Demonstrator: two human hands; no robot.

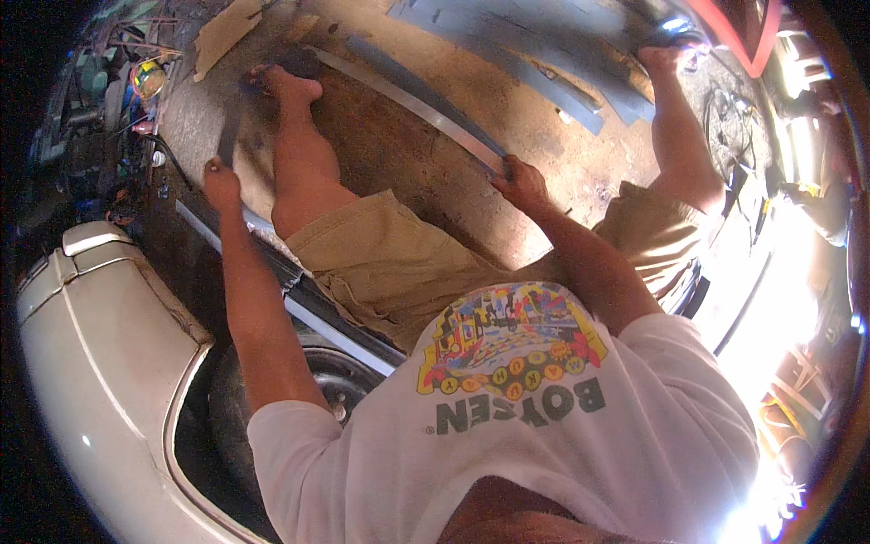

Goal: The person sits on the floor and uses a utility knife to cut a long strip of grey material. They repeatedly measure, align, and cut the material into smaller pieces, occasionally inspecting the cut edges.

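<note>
My left hand [222, 186] is closed around the end of a dark, flat, narrow strip [230, 133] that points away from me; its exact kind does not show. Beside it is my left bare leg. In my right hand [524, 184] is the near end of a long, flat metal strip [410, 106]. The strip runs away to the left, and its far end lies near my left foot [288, 86]. Just beyond it, a darker blue-grey strip [421, 89] lies alongside.
Blue-grey sheet-metal pieces [517, 54] lie on the stained floor [535, 154] ahead. A white car fender [113, 335] and a wheel [337, 390] are at left. Cardboard [227, 34] lies at the far left, a red frame [752, 41] stands far right, and cables [739, 118] lie beneath it.
</note>
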